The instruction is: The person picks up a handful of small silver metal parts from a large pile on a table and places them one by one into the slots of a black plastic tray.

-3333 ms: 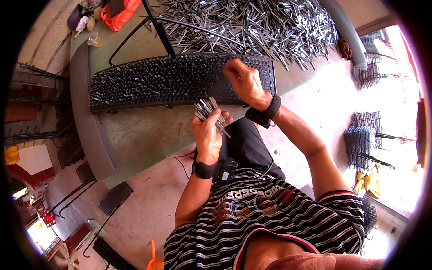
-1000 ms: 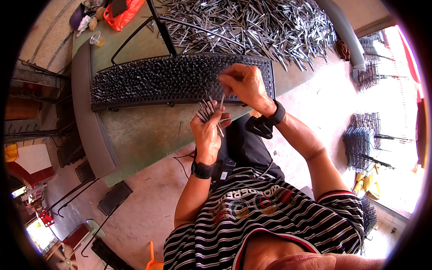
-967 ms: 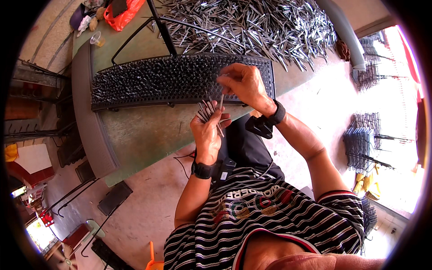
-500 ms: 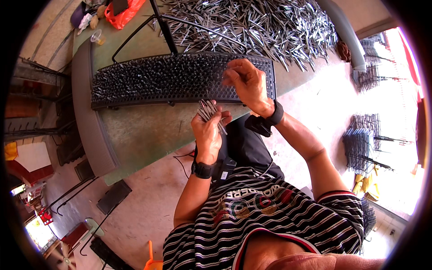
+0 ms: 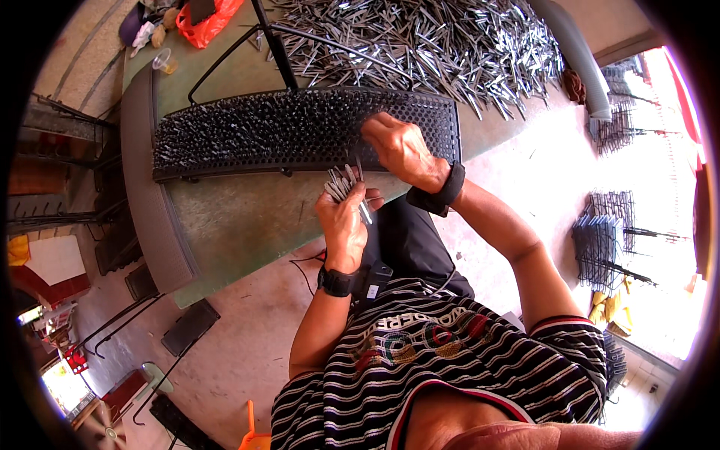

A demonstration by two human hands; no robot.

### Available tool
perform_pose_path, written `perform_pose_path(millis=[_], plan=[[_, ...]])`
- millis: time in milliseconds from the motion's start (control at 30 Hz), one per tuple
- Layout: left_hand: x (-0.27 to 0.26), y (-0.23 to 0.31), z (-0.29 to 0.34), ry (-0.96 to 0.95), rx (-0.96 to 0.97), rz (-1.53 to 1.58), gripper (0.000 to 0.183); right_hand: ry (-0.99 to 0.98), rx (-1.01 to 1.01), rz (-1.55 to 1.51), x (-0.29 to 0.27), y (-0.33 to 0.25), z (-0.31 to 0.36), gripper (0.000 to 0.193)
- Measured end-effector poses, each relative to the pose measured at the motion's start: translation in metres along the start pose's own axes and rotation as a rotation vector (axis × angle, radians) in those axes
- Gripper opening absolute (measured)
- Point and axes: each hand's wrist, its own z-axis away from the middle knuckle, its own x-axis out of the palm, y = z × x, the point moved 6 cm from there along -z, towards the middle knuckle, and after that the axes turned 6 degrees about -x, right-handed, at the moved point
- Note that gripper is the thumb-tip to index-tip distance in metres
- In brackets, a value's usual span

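Observation:
My left hand is closed round a bunch of thin metal strips, whose ends stick out above the fingers. Just in front of it lies a long black perforated tray. Small metal pieces stand crowded in its holes over the left and middle, while bare holes show toward the right end. My right hand hovers over the right part of this tray, its fingers bent and pressed together. What sits between those fingertips is hidden or too small to make out.
Behind the tray spreads a big heap of loose metal strips on the green table. A black metal frame rises at the tray's back edge. A plastic cup and a red bag lie far left. Wire racks stand at right.
My right hand has moved slightly left and down, nearer to the left hand, and its fingers have turned downward. The left hand keeps its bunch of strips almost in place.

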Motion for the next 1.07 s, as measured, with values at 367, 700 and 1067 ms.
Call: perform_pose_path(millis=[367,700,1067], plan=[[0.010,0.000,0.006,-0.001,-0.004,0.027,0.017,0.004,0.615,-0.554,-0.008,0.004,0.017,0.008],[0.001,-0.001,0.003,0.011,0.001,0.055,0.019,0.272,0.310,-0.342,-0.002,0.004,0.009,0.018],[0.000,-0.001,0.006,0.031,-0.024,0.008,0.018,-0.120,0.363,-0.087,-0.002,-0.004,0.007,0.014]])
